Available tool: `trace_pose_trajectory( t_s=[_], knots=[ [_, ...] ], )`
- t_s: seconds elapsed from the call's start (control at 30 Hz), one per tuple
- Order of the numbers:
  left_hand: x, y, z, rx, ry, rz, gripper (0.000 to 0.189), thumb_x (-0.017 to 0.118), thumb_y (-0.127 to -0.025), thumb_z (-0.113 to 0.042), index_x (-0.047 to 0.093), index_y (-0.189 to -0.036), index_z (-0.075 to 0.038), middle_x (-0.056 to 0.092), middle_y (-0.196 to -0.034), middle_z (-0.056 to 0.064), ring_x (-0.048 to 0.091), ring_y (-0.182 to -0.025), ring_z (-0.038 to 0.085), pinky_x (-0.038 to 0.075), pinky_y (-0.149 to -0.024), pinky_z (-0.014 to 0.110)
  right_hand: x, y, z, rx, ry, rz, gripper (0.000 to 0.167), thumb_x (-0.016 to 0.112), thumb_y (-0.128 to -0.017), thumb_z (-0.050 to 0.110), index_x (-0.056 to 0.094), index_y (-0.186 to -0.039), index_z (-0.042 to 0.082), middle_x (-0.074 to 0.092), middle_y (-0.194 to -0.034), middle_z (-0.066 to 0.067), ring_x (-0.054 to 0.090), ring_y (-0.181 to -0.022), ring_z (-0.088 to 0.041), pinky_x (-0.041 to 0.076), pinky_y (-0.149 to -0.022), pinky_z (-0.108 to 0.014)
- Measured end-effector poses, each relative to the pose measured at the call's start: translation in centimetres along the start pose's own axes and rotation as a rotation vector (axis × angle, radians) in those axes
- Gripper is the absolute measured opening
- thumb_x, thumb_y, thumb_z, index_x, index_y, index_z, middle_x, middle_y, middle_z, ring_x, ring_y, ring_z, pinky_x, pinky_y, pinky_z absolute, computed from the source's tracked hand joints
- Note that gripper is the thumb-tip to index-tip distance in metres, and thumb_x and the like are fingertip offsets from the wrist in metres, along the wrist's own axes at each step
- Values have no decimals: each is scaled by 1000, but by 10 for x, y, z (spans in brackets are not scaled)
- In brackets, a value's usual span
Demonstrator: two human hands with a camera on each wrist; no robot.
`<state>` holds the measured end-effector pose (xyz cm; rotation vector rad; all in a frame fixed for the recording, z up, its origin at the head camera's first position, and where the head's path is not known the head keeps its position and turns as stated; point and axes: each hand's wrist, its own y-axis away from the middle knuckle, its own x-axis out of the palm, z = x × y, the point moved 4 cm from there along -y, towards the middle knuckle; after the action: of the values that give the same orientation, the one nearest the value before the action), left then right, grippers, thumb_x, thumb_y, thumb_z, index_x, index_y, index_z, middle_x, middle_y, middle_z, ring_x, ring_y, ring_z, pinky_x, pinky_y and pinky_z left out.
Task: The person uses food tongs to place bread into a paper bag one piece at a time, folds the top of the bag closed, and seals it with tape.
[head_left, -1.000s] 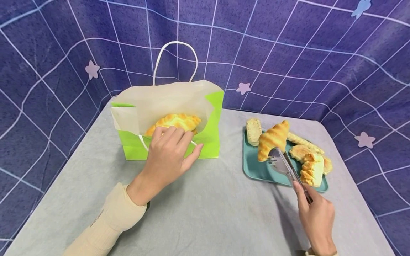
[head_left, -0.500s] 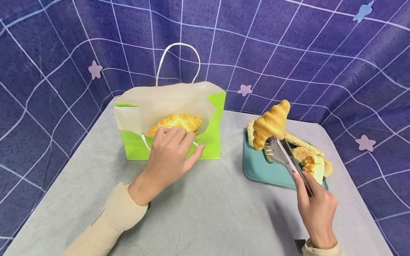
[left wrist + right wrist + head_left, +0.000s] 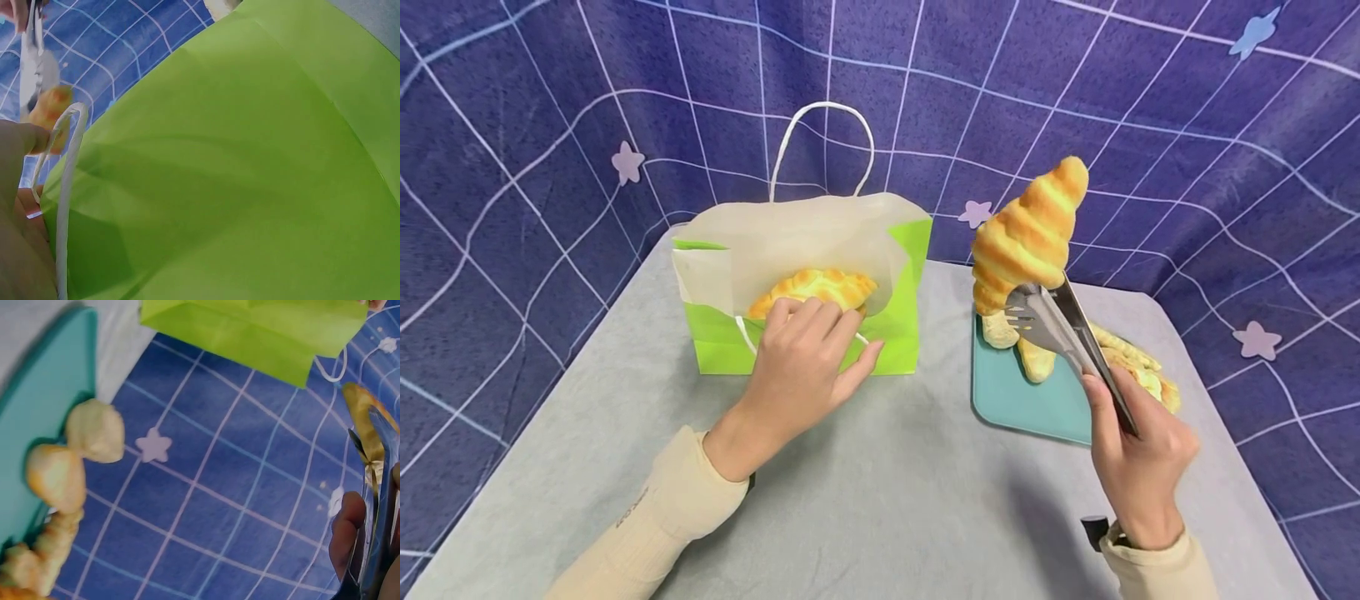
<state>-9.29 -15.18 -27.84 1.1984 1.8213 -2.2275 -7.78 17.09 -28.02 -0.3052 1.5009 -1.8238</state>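
Observation:
My left hand (image 3: 805, 367) holds the front rim of a green paper bag (image 3: 906, 287), its fingers curled over the edge and the thumb out to the right. Inside the bag's white-lined mouth lies a golden braided bread (image 3: 820, 286), partly hidden by the hand. Metal tongs (image 3: 1060, 321) are gripped in my right hand (image 3: 1138, 450). Their tips pinch a croissant (image 3: 1030, 229), raised above the back of a teal tray (image 3: 1033, 408). The right wrist view catches the tongs (image 3: 369, 531) with the croissant at its right edge. Green paper bag (image 3: 237, 162) fills most of the left wrist view.
Several other breads, among them a pale roll (image 3: 1000, 331) and a small bun (image 3: 1036, 360), lie on the tray. The bag's rear white handle (image 3: 823, 104) stands up. A grey cloth (image 3: 887, 500) covers the table, and a blue gridded curtain (image 3: 947, 100) encloses it behind and at the sides.
My right hand has lifted the croissant with the tongs up from over the tray, uncovering the small bun beneath. The left hand stays at the bag's rim.

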Motion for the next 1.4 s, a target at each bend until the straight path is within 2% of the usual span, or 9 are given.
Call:
trace_pose_trajectory(
  t_s=[0.13,0.23,0.43,0.67,0.97,1.2,1.4],
  knots=[
    [0,1,0,1,2,6,25,68,-87,-29,61,-83,-5,54,-72,6,54,-68,27,37,-70,43,9,-13,16,-33,-79,-35,33,71,-92,27,75,-90,-6,61,-63,-13,45,-54,-6,32,-57,-14],
    [0,2,0,0,-6,21,26,68,-88,-30,62,-84,-6,54,-74,5,55,-70,26,37,-70,43,17,-22,24,-59,-125,-32,36,70,-93,30,75,-90,-6,62,-65,-13,46,-54,-6,34,-60,-12],
    [0,2,0,-4,-19,34,26,69,-87,-31,63,-86,-6,56,-76,5,55,-71,26,38,-70,43,38,-37,38,-120,-168,-7,42,66,-95,37,74,-89,-3,62,-66,-9,44,-50,-11,33,-54,-19],
    [1,3,1,-7,-35,54,27,66,-89,-34,65,-87,-7,59,-77,5,56,-72,25,38,-70,42,64,-49,47,-165,-209,77,42,62,-97,39,73,-91,-1,57,-65,-4,40,-49,-12,30,-51,-23],
    [0,3,1,-7,-41,46,28,66,-89,-34,65,-88,-6,61,-78,5,58,-73,25,38,-70,42,89,-62,51,-221,-205,124,37,63,-97,36,73,-96,1,59,-65,-4,42,-47,-12,30,-47,-27],
    [0,3,-1,3,-50,45,28,68,-88,-34,65,-91,-6,60,-80,5,58,-76,24,39,-73,41,96,-67,49,-245,-135,144,37,64,-96,38,72,-97,2,53,-59,-4,39,-45,-13,27,-45,-30],
    [-1,3,0,3,-50,41,29,69,-88,-35,64,-89,-6,58,-79,5,54,-73,25,39,-73,41,99,-62,45,-266,-107,187,38,65,-95,38,72,-105,2,57,-61,-5,44,-46,-14,31,-44,-32]
  ],
)
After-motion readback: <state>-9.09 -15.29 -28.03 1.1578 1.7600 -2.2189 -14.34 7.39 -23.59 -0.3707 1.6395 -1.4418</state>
